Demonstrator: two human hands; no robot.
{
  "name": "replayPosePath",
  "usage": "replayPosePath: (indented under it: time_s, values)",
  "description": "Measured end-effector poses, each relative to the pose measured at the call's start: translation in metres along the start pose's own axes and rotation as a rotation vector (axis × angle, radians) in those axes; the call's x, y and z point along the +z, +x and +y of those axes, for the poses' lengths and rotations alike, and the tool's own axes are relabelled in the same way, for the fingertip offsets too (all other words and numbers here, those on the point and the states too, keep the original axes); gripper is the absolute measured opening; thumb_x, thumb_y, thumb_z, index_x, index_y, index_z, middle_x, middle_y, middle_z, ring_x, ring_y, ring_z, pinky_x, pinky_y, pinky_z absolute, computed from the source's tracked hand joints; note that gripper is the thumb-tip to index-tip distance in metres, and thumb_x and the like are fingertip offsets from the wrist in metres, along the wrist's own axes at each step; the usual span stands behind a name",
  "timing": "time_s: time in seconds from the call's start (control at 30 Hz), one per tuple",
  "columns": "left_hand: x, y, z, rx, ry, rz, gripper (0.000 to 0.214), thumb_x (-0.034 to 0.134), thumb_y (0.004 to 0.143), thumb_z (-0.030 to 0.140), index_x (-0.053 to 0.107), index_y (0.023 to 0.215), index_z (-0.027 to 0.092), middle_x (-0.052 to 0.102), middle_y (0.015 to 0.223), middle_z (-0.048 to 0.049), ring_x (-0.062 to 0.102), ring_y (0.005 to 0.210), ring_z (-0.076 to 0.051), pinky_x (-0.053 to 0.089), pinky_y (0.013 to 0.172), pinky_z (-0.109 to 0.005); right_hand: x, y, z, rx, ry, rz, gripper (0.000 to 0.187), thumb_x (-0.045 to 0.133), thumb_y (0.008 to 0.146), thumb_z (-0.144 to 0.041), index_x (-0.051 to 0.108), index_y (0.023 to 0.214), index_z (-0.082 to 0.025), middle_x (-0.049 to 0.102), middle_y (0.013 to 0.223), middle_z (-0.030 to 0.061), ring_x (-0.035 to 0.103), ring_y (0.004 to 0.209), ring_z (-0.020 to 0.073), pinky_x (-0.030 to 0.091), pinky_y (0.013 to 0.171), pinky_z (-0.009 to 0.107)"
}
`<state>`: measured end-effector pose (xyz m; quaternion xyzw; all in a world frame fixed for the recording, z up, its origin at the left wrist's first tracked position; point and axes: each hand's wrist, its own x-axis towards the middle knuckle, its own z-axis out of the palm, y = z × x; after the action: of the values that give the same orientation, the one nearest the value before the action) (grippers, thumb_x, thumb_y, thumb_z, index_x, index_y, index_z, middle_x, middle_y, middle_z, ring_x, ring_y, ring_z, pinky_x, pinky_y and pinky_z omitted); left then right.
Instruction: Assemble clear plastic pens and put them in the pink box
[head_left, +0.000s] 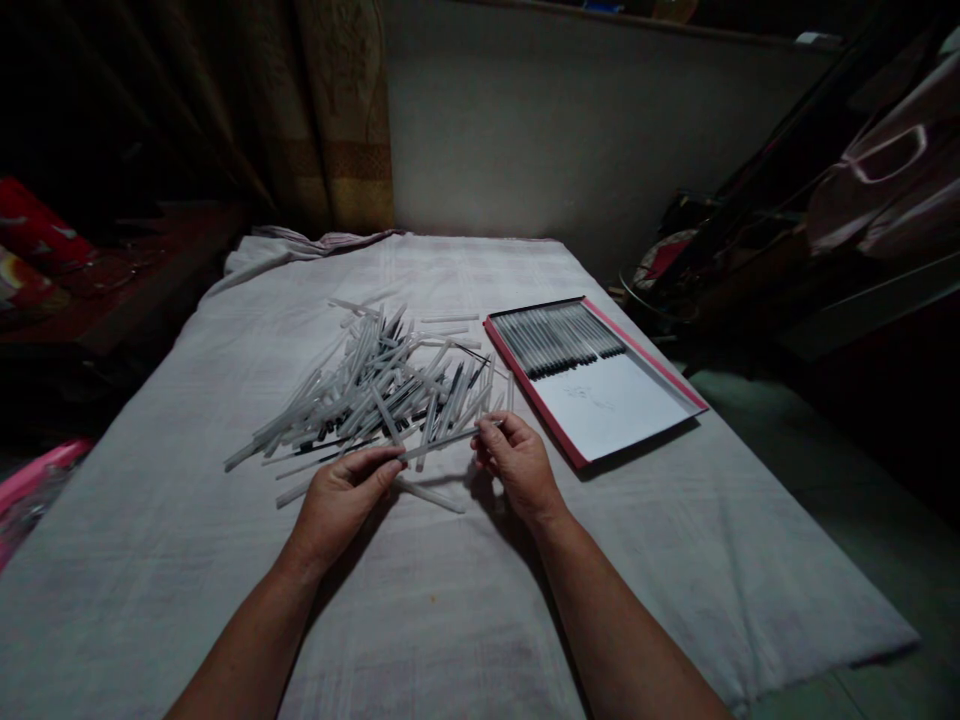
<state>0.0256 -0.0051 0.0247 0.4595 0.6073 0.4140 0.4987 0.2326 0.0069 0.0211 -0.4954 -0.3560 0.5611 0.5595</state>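
My left hand (346,502) pinches one end of a slim, clear pen barrel (441,443) between thumb and fingers. At the barrel's other end, my right hand (519,462) is closed in a pinch as well, and a thin tip shows past its fingers. Whether a refill sits inside the barrel, I cannot tell. Just beyond both hands lies a loose heap of translucent pen barrels (360,385), mixed with dark refills. One loose barrel (429,495) lies below the held one, near my left fingertips.
Right of the heap is a shallow red-edged box (536,410) with a white base and a row of pens (555,338) at its far end. A pale checked cloth (420,620) covers the bed-like surface. At the left edge stands a pink container (45,475).
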Motion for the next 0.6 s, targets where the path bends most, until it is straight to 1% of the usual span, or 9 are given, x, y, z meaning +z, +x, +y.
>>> replayPosePath:
  time_s: [0.07, 0.13, 0.3, 0.4, 0.5, 0.53, 0.6]
  values:
    - [-0.0002, -0.0001, 0.0002, -0.005, -0.015, 0.007, 0.044, 0.084, 0.057, 0.05, 0.081, 0.087, 0.019, 0.078, 0.085, -0.0097, 0.066, 0.064, -0.017, 0.05, 0.052, -0.023, -0.0003, -0.0009, -0.0019, 0.011, 0.031, -0.025, 0.042, 0.079, 0.067, -0.051, 0.062, 0.091, -0.02, 0.064, 0.064, -0.0034, 0.054, 0.046, 0.0084, 0.036, 0.041, 0.018]
    - [-0.0004, -0.0001, 0.0006, -0.007, -0.021, 0.015, 0.043, 0.085, 0.056, 0.049, 0.081, 0.088, 0.019, 0.078, 0.084, -0.0095, 0.065, 0.062, -0.016, 0.049, 0.051, -0.023, -0.0006, -0.0016, -0.0033, 0.011, 0.058, -0.047, 0.043, 0.079, 0.067, -0.049, 0.063, 0.096, -0.02, 0.066, 0.066, -0.0032, 0.055, 0.047, 0.0083, 0.035, 0.04, 0.017]
    - [-0.0013, 0.0006, 0.0021, 0.007, -0.019, 0.024, 0.041, 0.085, 0.055, 0.049, 0.081, 0.084, 0.02, 0.078, 0.082, -0.0088, 0.065, 0.063, -0.016, 0.049, 0.052, -0.023, -0.0001, -0.0002, -0.0019, 0.025, 0.048, 0.004, 0.041, 0.081, 0.064, -0.051, 0.061, 0.077, -0.019, 0.062, 0.055, -0.0048, 0.052, 0.043, 0.0072, 0.037, 0.041, 0.017]
    - [-0.0019, 0.0007, 0.0014, -0.011, -0.028, 0.021, 0.043, 0.086, 0.054, 0.049, 0.081, 0.085, 0.02, 0.077, 0.079, -0.0084, 0.064, 0.061, -0.015, 0.049, 0.052, -0.023, 0.0001, -0.0009, -0.0032, 0.041, 0.07, -0.029, 0.04, 0.083, 0.063, -0.049, 0.063, 0.08, -0.018, 0.065, 0.058, -0.0036, 0.055, 0.045, 0.008, 0.039, 0.042, 0.017]
    - [-0.0026, 0.0009, -0.001, -0.03, -0.048, 0.015, 0.048, 0.087, 0.054, 0.051, 0.081, 0.089, 0.019, 0.077, 0.077, -0.0081, 0.062, 0.056, -0.013, 0.048, 0.051, -0.022, -0.0001, -0.0024, -0.006, 0.06, 0.083, -0.108, 0.041, 0.083, 0.063, -0.044, 0.066, 0.09, -0.019, 0.07, 0.066, -0.0014, 0.057, 0.047, 0.0082, 0.036, 0.04, 0.016]
    - [-0.0028, 0.0011, -0.0019, -0.03, -0.051, 0.012, 0.049, 0.087, 0.054, 0.052, 0.081, 0.09, 0.018, 0.077, 0.078, -0.0084, 0.062, 0.056, -0.013, 0.049, 0.051, -0.022, 0.0, -0.0025, -0.0065, 0.059, 0.077, -0.119, 0.04, 0.082, 0.063, -0.043, 0.066, 0.09, -0.019, 0.07, 0.067, -0.0012, 0.057, 0.047, 0.0082, 0.035, 0.04, 0.016]
    - [-0.0032, 0.0016, -0.0037, -0.023, -0.041, 0.007, 0.051, 0.087, 0.054, 0.053, 0.081, 0.09, 0.018, 0.077, 0.081, -0.0095, 0.063, 0.058, -0.014, 0.05, 0.052, -0.023, 0.0003, -0.0022, -0.0066, 0.044, 0.056, -0.115, 0.035, 0.081, 0.064, -0.043, 0.065, 0.082, -0.018, 0.069, 0.064, -0.0014, 0.055, 0.047, 0.008, 0.035, 0.04, 0.017]
